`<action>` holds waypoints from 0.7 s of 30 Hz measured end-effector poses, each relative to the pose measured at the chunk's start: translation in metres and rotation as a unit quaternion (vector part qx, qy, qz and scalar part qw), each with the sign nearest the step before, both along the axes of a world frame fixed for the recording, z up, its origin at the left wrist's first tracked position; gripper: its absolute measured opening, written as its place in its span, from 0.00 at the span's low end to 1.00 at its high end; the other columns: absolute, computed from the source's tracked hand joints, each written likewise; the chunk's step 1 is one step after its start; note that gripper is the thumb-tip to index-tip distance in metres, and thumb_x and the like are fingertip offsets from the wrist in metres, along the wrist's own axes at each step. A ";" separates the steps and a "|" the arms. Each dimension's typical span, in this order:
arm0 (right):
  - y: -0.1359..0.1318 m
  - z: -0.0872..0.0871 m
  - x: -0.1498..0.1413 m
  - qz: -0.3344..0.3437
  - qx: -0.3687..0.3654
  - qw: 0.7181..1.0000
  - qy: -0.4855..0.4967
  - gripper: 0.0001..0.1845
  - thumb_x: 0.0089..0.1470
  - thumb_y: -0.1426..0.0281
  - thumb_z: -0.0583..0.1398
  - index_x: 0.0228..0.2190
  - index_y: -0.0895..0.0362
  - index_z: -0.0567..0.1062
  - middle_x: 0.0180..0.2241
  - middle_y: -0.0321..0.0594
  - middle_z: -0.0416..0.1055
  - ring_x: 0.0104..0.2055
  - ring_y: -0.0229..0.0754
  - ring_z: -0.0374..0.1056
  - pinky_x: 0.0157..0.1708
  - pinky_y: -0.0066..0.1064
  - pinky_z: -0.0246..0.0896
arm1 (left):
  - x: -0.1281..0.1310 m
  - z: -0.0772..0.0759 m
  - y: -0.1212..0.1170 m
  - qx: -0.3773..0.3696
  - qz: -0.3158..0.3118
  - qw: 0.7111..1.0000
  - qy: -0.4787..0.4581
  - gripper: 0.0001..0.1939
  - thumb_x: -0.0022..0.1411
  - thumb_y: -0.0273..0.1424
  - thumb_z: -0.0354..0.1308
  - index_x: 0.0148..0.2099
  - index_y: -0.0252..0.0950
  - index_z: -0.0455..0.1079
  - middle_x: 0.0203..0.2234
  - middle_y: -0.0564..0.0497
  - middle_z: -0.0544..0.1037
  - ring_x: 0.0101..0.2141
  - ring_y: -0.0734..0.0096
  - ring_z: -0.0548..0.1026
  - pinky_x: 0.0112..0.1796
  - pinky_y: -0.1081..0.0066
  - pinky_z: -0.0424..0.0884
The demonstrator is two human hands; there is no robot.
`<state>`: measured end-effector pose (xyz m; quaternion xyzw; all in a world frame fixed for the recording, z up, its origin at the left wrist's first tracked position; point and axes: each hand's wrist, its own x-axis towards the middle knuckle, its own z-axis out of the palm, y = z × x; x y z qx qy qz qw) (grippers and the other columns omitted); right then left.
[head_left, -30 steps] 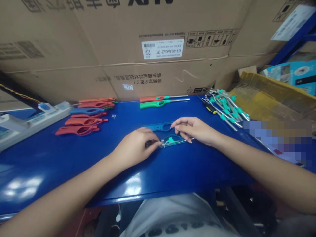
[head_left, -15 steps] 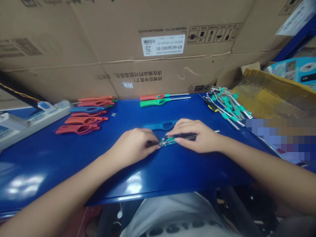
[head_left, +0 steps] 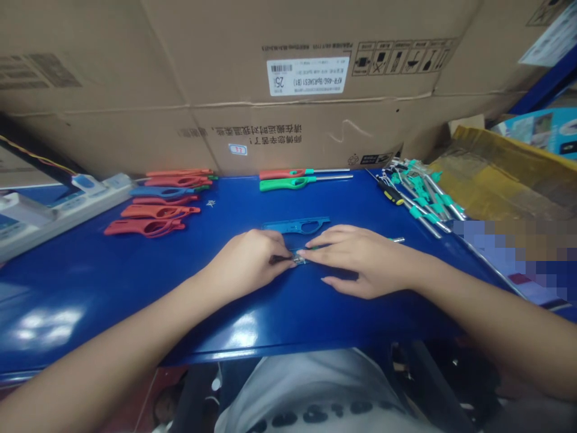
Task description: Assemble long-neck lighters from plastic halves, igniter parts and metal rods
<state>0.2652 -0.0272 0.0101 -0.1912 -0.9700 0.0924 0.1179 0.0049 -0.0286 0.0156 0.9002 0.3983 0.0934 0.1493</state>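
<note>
My left hand (head_left: pixel 255 258) is closed in a pinch on the left end of a partly assembled blue stick lighter (head_left: pixel 299 260), holding it low over the blue table. Small pale and metallic inner parts show between my hands. My right hand (head_left: pixel 360 258) lies over the lighter's right part, palm down, fingers stretched and thumb apart, fingertips at its inner parts. The lighter's metal tube end (head_left: pixel 398 240) sticks out beyond the right hand. Just behind lies a separate blue handle half-shell (head_left: pixel 297 225), untouched. Much of the lighter is hidden beneath the hands.
Red, orange and blue handle shells (head_left: pixel 146 227) are stacked at left by a white power strip (head_left: pixel 74 207). A green lighter (head_left: pixel 283 183) and a red one lie at the back. Metal tubes with green parts (head_left: pixel 424 195) and a yellow-black screwdriver (head_left: pixel 391 192) lie right, before a cardboard wall (head_left: pixel 202 72).
My right thumb has come away from the lighter and the right fingers have spread and straightened over it. My left hand keeps its pinch. The camera view has shifted slightly.
</note>
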 end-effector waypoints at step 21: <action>-0.017 0.000 -0.011 -0.007 0.107 0.992 -0.064 0.26 0.67 0.67 0.53 0.59 0.71 0.69 0.54 0.56 0.74 0.56 0.50 0.71 0.58 0.44 0.63 | 0.000 -0.005 0.008 -0.053 -0.035 0.994 -0.084 0.06 0.64 0.29 0.64 0.39 0.37 0.83 0.33 0.49 0.82 0.33 0.68 0.80 0.37 0.71 0.72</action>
